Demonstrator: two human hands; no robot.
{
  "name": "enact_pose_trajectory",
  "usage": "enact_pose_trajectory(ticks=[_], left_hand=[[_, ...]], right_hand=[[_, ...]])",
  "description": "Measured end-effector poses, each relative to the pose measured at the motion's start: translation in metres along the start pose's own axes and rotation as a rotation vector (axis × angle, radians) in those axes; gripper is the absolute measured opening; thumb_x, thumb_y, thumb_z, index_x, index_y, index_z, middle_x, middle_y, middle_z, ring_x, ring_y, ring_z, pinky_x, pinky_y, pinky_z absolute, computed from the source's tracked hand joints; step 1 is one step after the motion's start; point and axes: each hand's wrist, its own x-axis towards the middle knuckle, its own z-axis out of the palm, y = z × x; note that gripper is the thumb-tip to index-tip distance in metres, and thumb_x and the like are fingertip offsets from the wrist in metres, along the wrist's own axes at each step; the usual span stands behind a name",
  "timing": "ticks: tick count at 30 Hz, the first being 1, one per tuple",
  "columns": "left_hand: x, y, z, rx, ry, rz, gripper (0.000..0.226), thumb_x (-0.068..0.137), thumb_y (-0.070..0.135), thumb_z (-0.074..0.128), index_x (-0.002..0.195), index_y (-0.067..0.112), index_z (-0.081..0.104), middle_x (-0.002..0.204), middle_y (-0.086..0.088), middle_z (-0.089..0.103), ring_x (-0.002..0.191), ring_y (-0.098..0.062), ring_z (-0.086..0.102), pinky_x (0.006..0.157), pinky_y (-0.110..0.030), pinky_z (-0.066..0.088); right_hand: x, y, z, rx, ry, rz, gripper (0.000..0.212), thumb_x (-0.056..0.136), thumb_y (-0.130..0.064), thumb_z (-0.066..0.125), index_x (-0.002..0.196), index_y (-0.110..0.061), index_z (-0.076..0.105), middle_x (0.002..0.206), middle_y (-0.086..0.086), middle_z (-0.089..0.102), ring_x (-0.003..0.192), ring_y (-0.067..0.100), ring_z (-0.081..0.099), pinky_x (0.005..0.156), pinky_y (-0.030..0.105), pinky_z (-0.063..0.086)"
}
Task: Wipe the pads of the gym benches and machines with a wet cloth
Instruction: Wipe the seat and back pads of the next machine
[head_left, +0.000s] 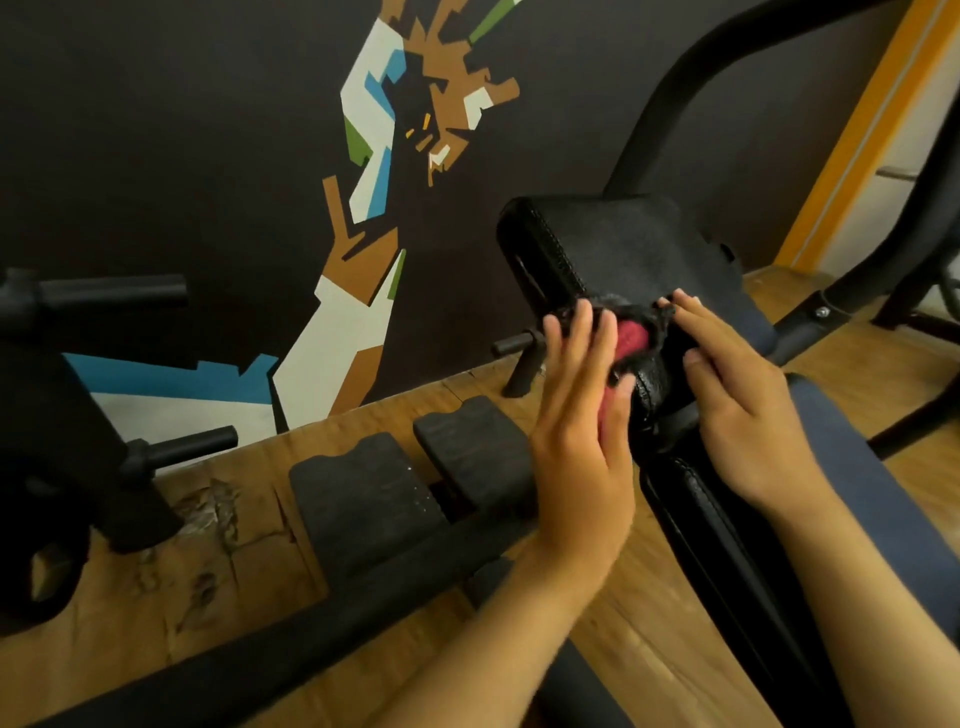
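Observation:
A black padded chest pad (623, 244) of a gym machine stands before me, its stitched edge facing left. A red cloth (631, 338) with a dark fuzzy rim lies against the pad's lower edge. My left hand (582, 431) presses the cloth against the pad's side with straight fingers. My right hand (743, 400) rests flat on the pad to the right of the cloth, its fingertips touching the cloth's dark rim. Part of the cloth is hidden behind my left palm.
Two black foot plates (410, 483) sit on the wooden floor (171, 582) left of the pad. A black frame bar (260, 649) runs across the bottom. Weight pegs (114, 293) stick out at left. A curved black tube (675, 93) rises behind the pad, before a painted dark wall.

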Motion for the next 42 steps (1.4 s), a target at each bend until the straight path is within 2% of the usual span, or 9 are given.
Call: enact_pose_trajectory(ticks=[7, 12, 15, 20, 24, 28, 34, 39, 42], left_hand=[[0.101, -0.022, -0.004, 0.074, 0.079, -0.022, 0.037, 0.108, 0.017, 0.048, 0.143, 0.008, 0.057, 0.160, -0.010, 0.042, 0.156, -0.028, 0.019, 0.110, 0.001, 0.021], [0.046, -0.020, 0.002, 0.030, 0.080, 0.006, 0.039, 0.109, 0.018, 0.044, 0.146, 0.011, 0.054, 0.164, -0.005, 0.037, 0.158, -0.021, 0.017, 0.123, -0.019, 0.022], [0.018, -0.017, -0.007, 0.038, -0.055, 0.058, 0.040, 0.108, 0.017, 0.044, 0.147, 0.011, 0.053, 0.165, -0.004, 0.035, 0.158, -0.020, 0.015, 0.125, -0.028, 0.024], [0.101, -0.021, -0.011, 0.094, 0.017, 0.020, 0.034, 0.108, 0.017, 0.048, 0.139, 0.010, 0.062, 0.159, -0.006, 0.044, 0.157, -0.026, 0.018, 0.112, -0.002, 0.020], [0.069, -0.020, 0.003, 0.059, 0.109, 0.006, 0.034, 0.108, 0.015, 0.047, 0.139, 0.009, 0.061, 0.160, -0.005, 0.044, 0.157, -0.023, 0.020, 0.120, -0.015, 0.023], [0.018, -0.015, 0.002, 0.015, -0.018, 0.081, 0.034, 0.107, 0.011, 0.045, 0.138, 0.008, 0.059, 0.161, -0.005, 0.040, 0.158, -0.024, 0.017, 0.124, -0.027, 0.026], [0.091, -0.025, -0.002, 0.040, 0.080, -0.005, 0.032, 0.109, 0.017, 0.045, 0.135, 0.012, 0.063, 0.161, -0.007, 0.042, 0.157, -0.026, 0.018, 0.117, -0.011, 0.024], [0.015, -0.012, 0.005, -0.028, 0.007, 0.008, 0.035, 0.108, 0.016, 0.042, 0.140, 0.019, 0.057, 0.165, -0.001, 0.035, 0.159, -0.020, 0.011, 0.126, -0.028, 0.021], [0.034, -0.015, -0.002, -0.012, -0.033, 0.029, 0.035, 0.109, 0.016, 0.044, 0.140, 0.021, 0.057, 0.165, 0.000, 0.035, 0.159, -0.019, 0.011, 0.124, -0.021, 0.019]], right_hand=[[-0.001, -0.002, -0.001, -0.093, -0.067, 0.025, 0.045, 0.111, -0.031, 0.036, 0.156, -0.031, 0.039, 0.164, -0.017, 0.029, 0.152, -0.004, 0.016, 0.128, 0.038, 0.018], [0.001, -0.005, 0.000, -0.250, -0.149, -0.008, 0.056, 0.104, -0.058, 0.022, 0.159, -0.045, 0.023, 0.168, -0.021, 0.013, 0.154, -0.004, 0.001, 0.127, 0.042, -0.002], [0.004, 0.000, -0.005, -0.297, -0.164, -0.049, 0.060, 0.103, -0.061, 0.019, 0.159, -0.039, 0.021, 0.168, -0.018, 0.015, 0.155, 0.001, 0.007, 0.128, 0.051, 0.007], [0.005, 0.010, -0.016, -0.325, -0.070, -0.081, 0.048, 0.107, -0.052, 0.030, 0.153, -0.041, 0.037, 0.158, -0.017, 0.035, 0.148, 0.007, 0.029, 0.118, 0.056, 0.030], [0.002, 0.013, -0.014, -0.334, -0.020, -0.066, 0.045, 0.109, -0.046, 0.030, 0.151, -0.038, 0.042, 0.156, -0.015, 0.040, 0.146, 0.010, 0.034, 0.117, 0.055, 0.032], [0.002, 0.014, -0.014, -0.351, -0.057, -0.060, 0.048, 0.109, -0.045, 0.026, 0.155, -0.038, 0.035, 0.160, -0.013, 0.034, 0.149, 0.007, 0.027, 0.120, 0.051, 0.027], [-0.001, 0.015, -0.013, -0.363, -0.113, -0.029, 0.050, 0.109, -0.048, 0.017, 0.158, -0.043, 0.026, 0.163, -0.016, 0.026, 0.153, 0.005, 0.017, 0.123, 0.056, 0.018], [-0.001, 0.015, -0.011, -0.340, -0.089, -0.034, 0.050, 0.109, -0.049, 0.019, 0.158, -0.042, 0.027, 0.162, -0.016, 0.027, 0.152, 0.004, 0.019, 0.123, 0.053, 0.021], [-0.001, 0.017, -0.012, -0.301, -0.074, -0.039, 0.050, 0.109, -0.047, 0.023, 0.157, -0.038, 0.031, 0.162, -0.015, 0.029, 0.151, 0.003, 0.021, 0.123, 0.046, 0.024]])
